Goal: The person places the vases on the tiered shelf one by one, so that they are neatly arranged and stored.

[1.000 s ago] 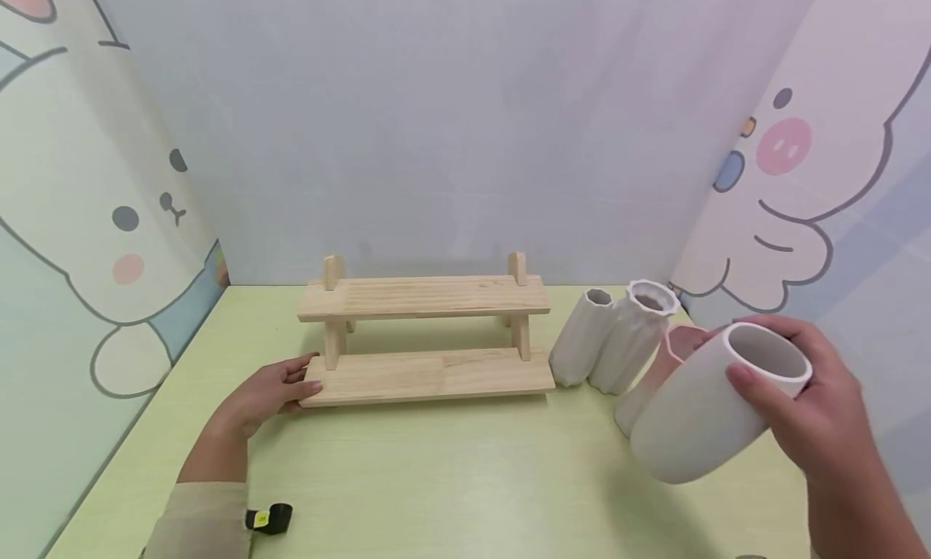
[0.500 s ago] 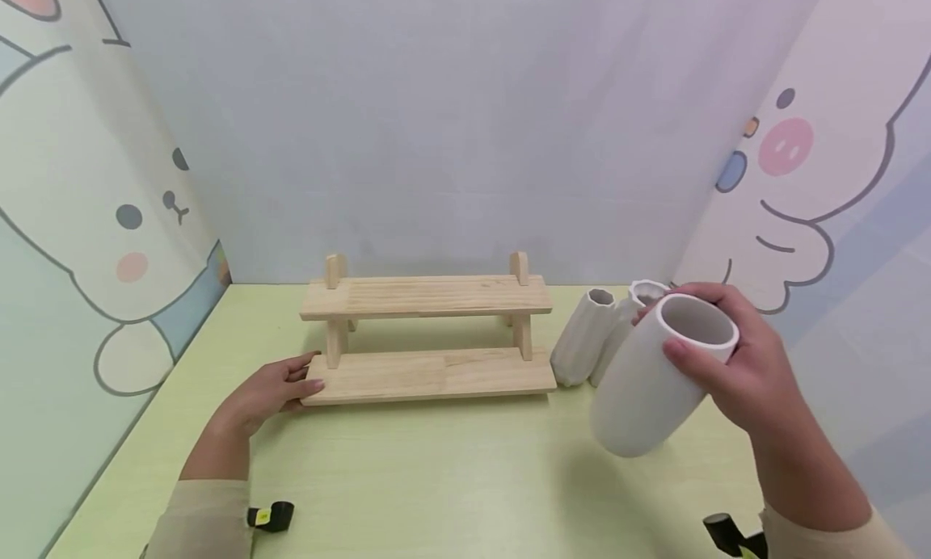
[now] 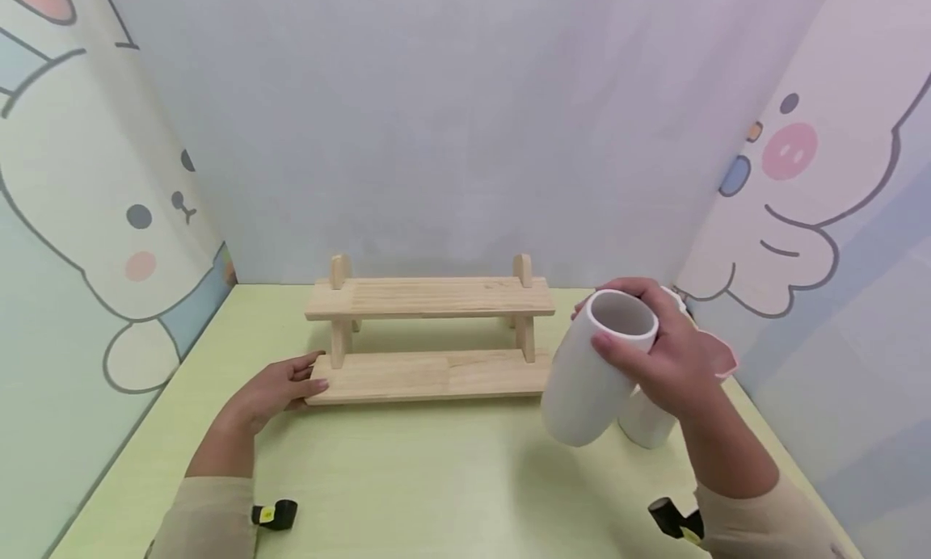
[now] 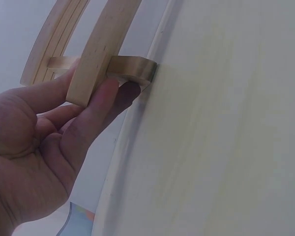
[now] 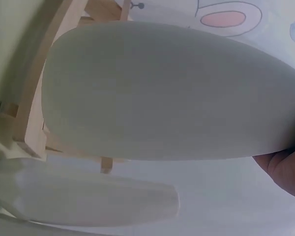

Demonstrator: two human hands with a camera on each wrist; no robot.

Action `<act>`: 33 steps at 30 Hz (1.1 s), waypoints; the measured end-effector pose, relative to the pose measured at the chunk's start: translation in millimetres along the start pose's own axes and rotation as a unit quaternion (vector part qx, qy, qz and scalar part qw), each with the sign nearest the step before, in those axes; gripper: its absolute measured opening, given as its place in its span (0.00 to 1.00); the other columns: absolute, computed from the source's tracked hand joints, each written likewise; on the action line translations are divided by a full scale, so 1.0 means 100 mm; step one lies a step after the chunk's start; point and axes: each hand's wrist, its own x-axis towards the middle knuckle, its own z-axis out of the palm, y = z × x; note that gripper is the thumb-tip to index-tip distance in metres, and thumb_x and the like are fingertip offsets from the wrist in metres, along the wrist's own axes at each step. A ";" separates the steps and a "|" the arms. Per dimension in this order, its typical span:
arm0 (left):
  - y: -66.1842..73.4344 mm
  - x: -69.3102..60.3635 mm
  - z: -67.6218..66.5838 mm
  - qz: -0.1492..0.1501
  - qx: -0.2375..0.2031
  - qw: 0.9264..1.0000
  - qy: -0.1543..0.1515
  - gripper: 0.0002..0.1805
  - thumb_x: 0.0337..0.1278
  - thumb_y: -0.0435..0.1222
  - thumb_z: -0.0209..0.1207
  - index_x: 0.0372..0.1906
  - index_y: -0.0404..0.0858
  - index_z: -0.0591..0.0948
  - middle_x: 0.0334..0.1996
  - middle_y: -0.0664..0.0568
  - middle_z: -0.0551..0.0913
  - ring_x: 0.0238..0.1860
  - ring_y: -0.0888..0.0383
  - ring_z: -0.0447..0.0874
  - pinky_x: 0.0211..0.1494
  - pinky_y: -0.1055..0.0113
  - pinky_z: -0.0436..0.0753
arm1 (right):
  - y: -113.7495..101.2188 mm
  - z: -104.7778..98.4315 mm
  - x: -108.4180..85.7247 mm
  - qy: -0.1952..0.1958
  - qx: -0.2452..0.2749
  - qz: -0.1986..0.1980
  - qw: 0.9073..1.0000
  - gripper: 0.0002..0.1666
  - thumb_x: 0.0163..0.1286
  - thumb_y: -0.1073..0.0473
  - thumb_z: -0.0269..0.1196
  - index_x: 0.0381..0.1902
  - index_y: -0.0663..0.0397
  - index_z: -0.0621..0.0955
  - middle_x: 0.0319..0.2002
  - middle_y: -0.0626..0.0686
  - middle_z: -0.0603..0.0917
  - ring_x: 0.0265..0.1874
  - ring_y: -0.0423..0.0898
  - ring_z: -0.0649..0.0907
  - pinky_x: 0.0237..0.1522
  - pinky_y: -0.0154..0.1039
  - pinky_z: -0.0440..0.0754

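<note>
A smooth white vase [image 3: 582, 389] is held aloft, tilted, above the table near the right end of the two-tier wooden shelf rack [image 3: 429, 296]. My right hand [image 3: 658, 357] grips it near its rim, thumb on the near side. In the right wrist view the vase body [image 5: 162, 93] fills the middle, and part of the hand [image 5: 285, 169] shows at the right edge. My left hand [image 3: 280, 393] holds the left end of the lower board [image 3: 393, 379]. From the left wrist view, fingers and thumb lie on both faces of that board [image 4: 96, 54].
Behind the right hand, a pink-rimmed vase [image 3: 718, 353] stands partly hidden. A faceted white vase [image 5: 93, 196] shows beside the rack in the right wrist view, with another white edge [image 5: 19, 227] below it. A fabric backdrop [image 3: 436, 123] rises behind the pale green table [image 3: 407, 478].
My right hand has carried the white vase leftward toward the rack, uncovering the pink vase and covering the white ones behind. The left hand keeps its hold on the lower board.
</note>
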 end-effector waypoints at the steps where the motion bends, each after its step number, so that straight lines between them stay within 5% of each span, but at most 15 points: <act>1: 0.00 0.01 0.01 0.001 -0.001 1.000 0.000 0.48 0.63 0.47 0.63 0.78 0.35 0.50 0.74 0.32 0.55 0.53 0.58 0.80 0.48 0.67 0.83 | 0.01 0.03 0.02 -0.006 0.008 -0.006 1.000 0.26 0.59 0.75 0.64 0.55 0.61 0.72 0.44 0.46 0.86 0.39 0.44 0.84 0.36 0.36 0.82; 8: 0.01 0.02 0.01 0.004 -0.002 1.000 -0.002 0.48 0.63 0.47 0.63 0.78 0.35 0.50 0.74 0.32 0.55 0.53 0.57 0.80 0.48 0.67 0.83 | 0.02 0.20 0.11 -0.013 0.000 0.003 1.000 0.26 0.60 0.69 0.67 0.55 0.54 0.74 0.44 0.42 0.85 0.38 0.43 0.83 0.36 0.38 0.83; 20: -0.02 0.01 0.02 0.002 0.005 1.000 0.006 0.48 0.62 0.48 0.64 0.78 0.36 0.51 0.74 0.30 0.55 0.55 0.55 0.79 0.48 0.66 0.83 | 0.11 0.53 0.31 -0.027 0.024 0.002 0.999 0.26 0.60 0.63 0.69 0.55 0.54 0.74 0.42 0.52 0.83 0.36 0.48 0.82 0.36 0.42 0.84; 33: -0.03 0.01 0.00 0.017 -0.022 1.000 -0.007 0.48 0.63 0.45 0.63 0.78 0.34 0.50 0.74 0.33 0.55 0.53 0.59 0.81 0.45 0.67 0.84 | 0.11 0.91 0.58 -0.040 0.054 -0.004 0.998 0.27 0.59 0.55 0.71 0.55 0.48 0.74 0.41 0.51 0.82 0.37 0.49 0.82 0.36 0.48 0.84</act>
